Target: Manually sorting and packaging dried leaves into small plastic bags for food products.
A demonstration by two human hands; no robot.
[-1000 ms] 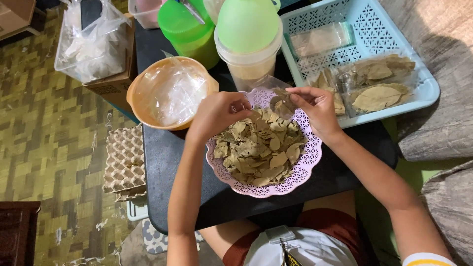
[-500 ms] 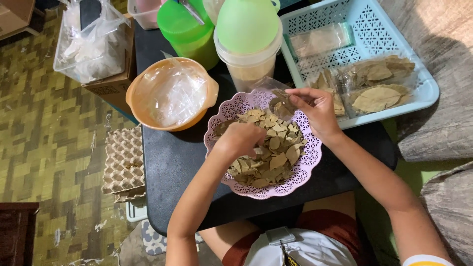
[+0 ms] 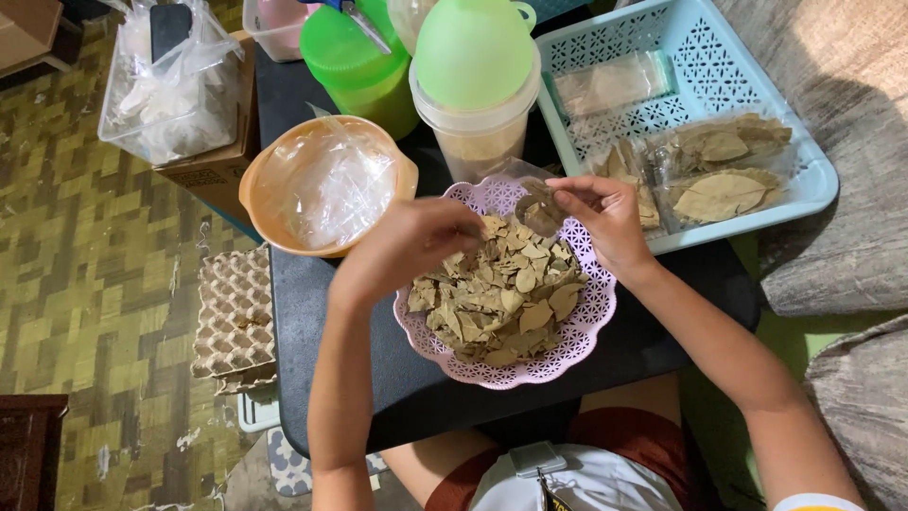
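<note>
Black table (image 3: 331, 312), orange bowl (image 3: 260, 213) beside leaves (image 3: 497, 303)

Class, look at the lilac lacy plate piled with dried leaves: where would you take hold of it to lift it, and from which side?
Probably grip the lilac plate by its bare scalloped rim at the near right edge, coming in from the person's side. The leaves heap in its middle, and both the left hand and right hand crowd the far rim.

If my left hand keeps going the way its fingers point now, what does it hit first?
Most likely the small clear bag pinched in the right hand. The left hand points right across the leaves toward it, though depth is hard to judge.
</note>
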